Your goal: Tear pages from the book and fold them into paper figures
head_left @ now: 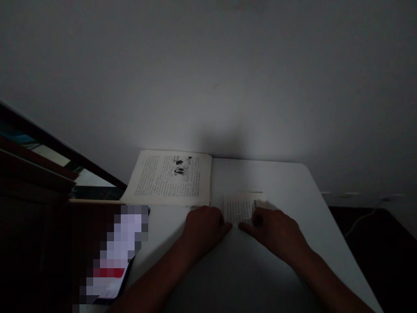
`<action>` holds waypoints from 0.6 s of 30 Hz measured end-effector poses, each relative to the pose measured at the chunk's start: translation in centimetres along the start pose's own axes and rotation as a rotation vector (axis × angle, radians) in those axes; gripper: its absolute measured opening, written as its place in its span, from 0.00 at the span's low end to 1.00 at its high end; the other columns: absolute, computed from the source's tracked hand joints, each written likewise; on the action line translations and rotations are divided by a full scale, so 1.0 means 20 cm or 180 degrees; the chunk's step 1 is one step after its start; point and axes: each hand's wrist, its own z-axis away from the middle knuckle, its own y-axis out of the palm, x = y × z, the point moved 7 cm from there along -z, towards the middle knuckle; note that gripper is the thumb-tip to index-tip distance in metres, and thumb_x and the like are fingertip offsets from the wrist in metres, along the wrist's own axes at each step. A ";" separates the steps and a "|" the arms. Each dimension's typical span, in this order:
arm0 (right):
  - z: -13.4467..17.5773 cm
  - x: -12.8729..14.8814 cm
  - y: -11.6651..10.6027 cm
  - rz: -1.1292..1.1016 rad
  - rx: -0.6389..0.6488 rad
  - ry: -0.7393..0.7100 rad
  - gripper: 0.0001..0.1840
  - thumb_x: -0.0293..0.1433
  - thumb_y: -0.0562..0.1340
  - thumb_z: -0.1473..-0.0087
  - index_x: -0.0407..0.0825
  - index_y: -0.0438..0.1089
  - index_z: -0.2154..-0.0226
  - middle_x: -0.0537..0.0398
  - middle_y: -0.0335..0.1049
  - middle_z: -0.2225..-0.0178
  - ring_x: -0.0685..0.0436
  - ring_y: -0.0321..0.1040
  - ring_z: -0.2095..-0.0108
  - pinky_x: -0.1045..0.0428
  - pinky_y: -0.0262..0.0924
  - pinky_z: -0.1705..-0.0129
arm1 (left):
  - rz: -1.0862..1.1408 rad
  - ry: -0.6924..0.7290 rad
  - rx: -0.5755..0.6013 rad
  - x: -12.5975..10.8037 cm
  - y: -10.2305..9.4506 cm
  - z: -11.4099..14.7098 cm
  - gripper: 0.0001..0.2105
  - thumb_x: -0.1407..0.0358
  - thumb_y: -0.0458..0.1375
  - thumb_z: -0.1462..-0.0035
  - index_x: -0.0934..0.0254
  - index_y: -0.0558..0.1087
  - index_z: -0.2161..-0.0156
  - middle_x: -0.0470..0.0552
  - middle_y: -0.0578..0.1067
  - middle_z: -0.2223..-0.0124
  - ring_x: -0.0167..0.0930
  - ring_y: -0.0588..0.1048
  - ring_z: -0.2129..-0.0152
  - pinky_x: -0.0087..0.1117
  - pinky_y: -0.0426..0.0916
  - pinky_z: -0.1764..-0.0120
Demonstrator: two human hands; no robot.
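Note:
A small piece of printed paper (239, 211), covered in lines of text, lies on the white table between my hands. My left hand (205, 228) is closed at its left side, fingers curled and thumb on the lower edge. On the right, my right hand (278, 230) is closed too, with its thumb at the lower edge and its bent index finger over the paper's right part. The thumb tips are a short gap apart. My fingers hide the paper's side edges.
Printed pages (169, 180) with a black-and-white picture lie at the table's back left. A phone (112, 289), mostly pixelated, is at the left edge. The white table (276, 176) meets a grey wall (211, 78). A pale cable (361, 217) runs beyond the right edge.

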 end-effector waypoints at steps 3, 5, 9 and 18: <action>0.00 -0.01 0.01 0.0015 0.0034 0.0015 0.21 0.52 0.58 0.55 0.52 0.67 0.80 0.54 0.72 0.79 0.42 0.68 0.76 0.53 0.44 0.79 | 0.0105 -0.0002 0.0038 0.03 -0.01 0.01 0.15 0.53 0.51 0.48 0.61 0.75 0.69 0.52 0.76 0.68 0.36 0.74 0.69 0.36 0.66 0.66; 0.00 -0.01 0.01 -0.0004 0.0042 0.0005 0.21 0.52 0.58 0.55 0.52 0.67 0.79 0.54 0.72 0.79 0.42 0.68 0.76 0.52 0.44 0.79 | 0.0150 -0.0018 0.0066 0.05 -0.01 0.01 0.15 0.54 0.52 0.48 0.61 0.75 0.69 0.52 0.76 0.68 0.36 0.74 0.69 0.36 0.66 0.66; 0.00 -0.01 0.00 -0.0064 0.0012 -0.0001 0.21 0.52 0.58 0.56 0.52 0.67 0.80 0.55 0.71 0.79 0.42 0.67 0.76 0.52 0.46 0.78 | 0.0156 -0.0128 0.0084 0.10 -0.01 0.00 0.13 0.54 0.53 0.50 0.60 0.76 0.70 0.50 0.77 0.68 0.37 0.73 0.68 0.36 0.65 0.67; 0.00 0.00 -0.01 -0.0141 0.0000 -0.0059 0.18 0.49 0.59 0.55 0.52 0.68 0.79 0.54 0.71 0.79 0.43 0.67 0.77 0.53 0.47 0.79 | 0.0553 0.0555 -0.0131 0.02 -0.04 0.04 0.09 0.64 0.56 0.52 0.60 0.72 0.63 0.46 0.75 0.68 0.31 0.73 0.69 0.31 0.65 0.64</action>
